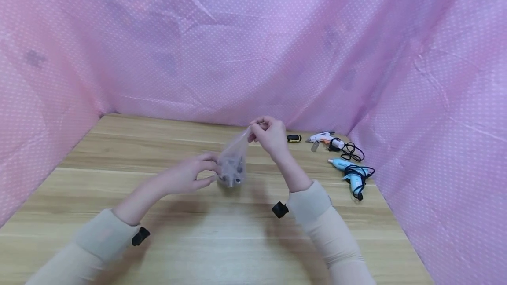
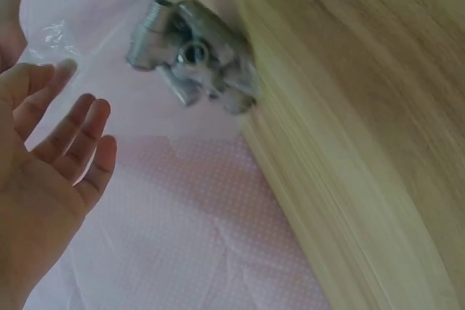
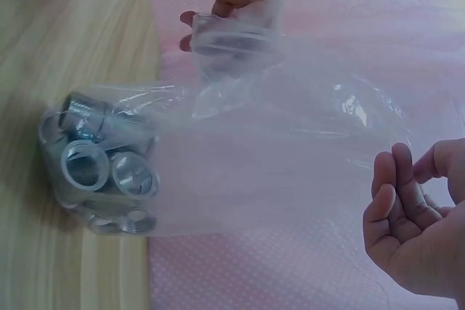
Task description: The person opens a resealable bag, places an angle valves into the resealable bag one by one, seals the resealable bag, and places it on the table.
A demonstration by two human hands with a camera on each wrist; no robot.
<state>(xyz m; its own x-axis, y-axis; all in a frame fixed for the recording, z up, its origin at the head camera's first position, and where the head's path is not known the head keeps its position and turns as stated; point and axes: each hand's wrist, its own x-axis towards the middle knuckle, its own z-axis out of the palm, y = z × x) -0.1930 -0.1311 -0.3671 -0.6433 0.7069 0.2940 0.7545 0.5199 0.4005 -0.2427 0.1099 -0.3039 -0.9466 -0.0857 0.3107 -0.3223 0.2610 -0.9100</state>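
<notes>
A clear plastic bag [image 1: 236,149] hangs between the two hands, its lower end just over or on the table. Several threaded metal pipe fittings [image 3: 86,165] lie bunched at its bottom. My right hand [image 1: 273,139] pinches the bag's upper edge between thumb and fingers. Beside the lower part of the bag is my left hand [image 1: 186,176], its fingers spread and slightly bent; in the left wrist view they look relaxed and apart from the fittings. Whether the left fingertips touch the plastic is hard to tell.
A screwdriver [image 1: 294,138] with a black and yellow handle lies behind the right hand. To the right are a white glue gun [image 1: 321,137] and a light blue glue gun [image 1: 355,184] with black cords. Pink dotted cloth [image 1: 253,47] surrounds the wooden table [image 1: 130,144].
</notes>
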